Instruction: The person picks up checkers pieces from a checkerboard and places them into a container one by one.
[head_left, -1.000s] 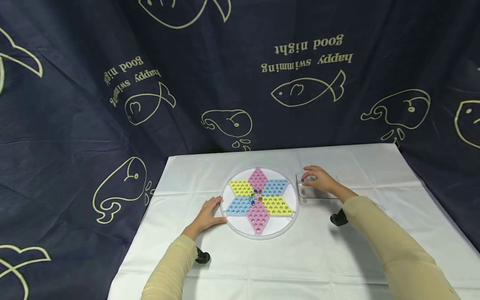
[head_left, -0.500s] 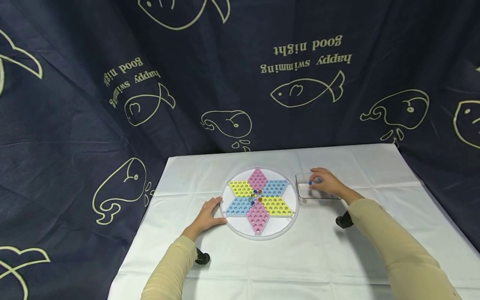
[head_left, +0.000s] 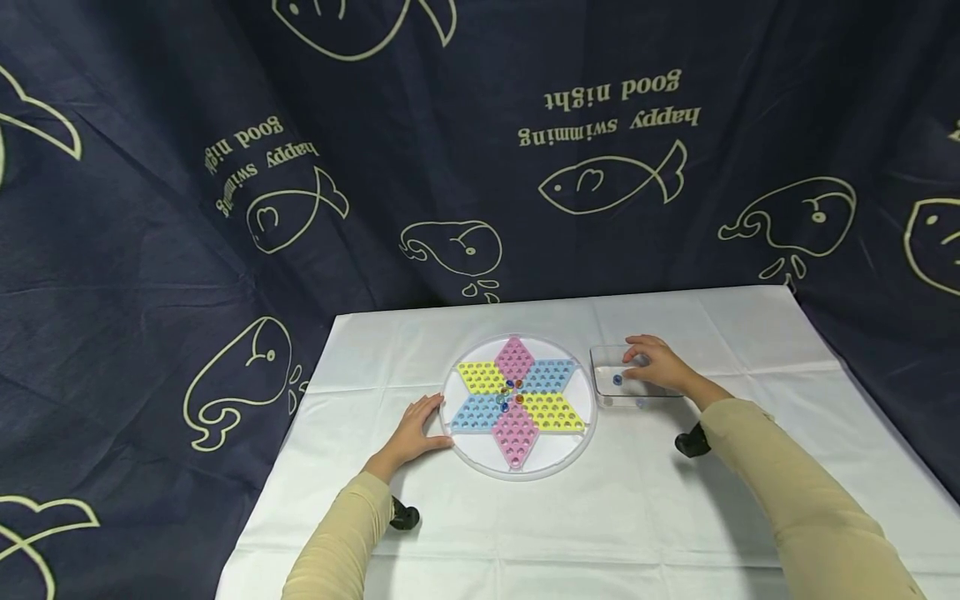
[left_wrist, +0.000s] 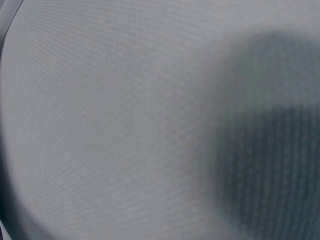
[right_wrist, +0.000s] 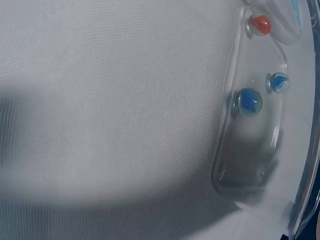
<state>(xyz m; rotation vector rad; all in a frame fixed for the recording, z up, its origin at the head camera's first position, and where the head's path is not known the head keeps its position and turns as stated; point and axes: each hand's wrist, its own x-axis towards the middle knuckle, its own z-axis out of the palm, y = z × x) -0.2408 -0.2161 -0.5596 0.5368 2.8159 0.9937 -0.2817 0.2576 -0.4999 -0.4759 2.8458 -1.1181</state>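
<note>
A round white Chinese checkers board (head_left: 468,450) bears a star of pink, yellow and blue points. Several glass marbles (head_left: 519,399) lie around its centre. Against the board's left rim rests my left hand (head_left: 411,432), its thumb and fingers spread. My right hand (head_left: 660,367) hovers over a clear plastic box (head_left: 600,358), thumb and fingertips apart with nothing between them. A blue marble (head_left: 617,379) is in the box, just left of the fingertips. The right wrist view shows the box with an orange marble (right_wrist: 260,25), a larger-looking blue marble (right_wrist: 249,102) and a blue-streaked marble (right_wrist: 279,82).
A white cloth (head_left: 555,533) covers the table. Behind it hangs a dark blue curtain (head_left: 450,167) with fish and whale drawings. Black wrist cameras (head_left: 405,515) sit under both forearms. Only blurred cloth (left_wrist: 110,120) and a shadow fill the left wrist view.
My right hand has moved slightly right over the box and let go of the blue marble, which is now inside. The left hand and the board have stayed in place.
</note>
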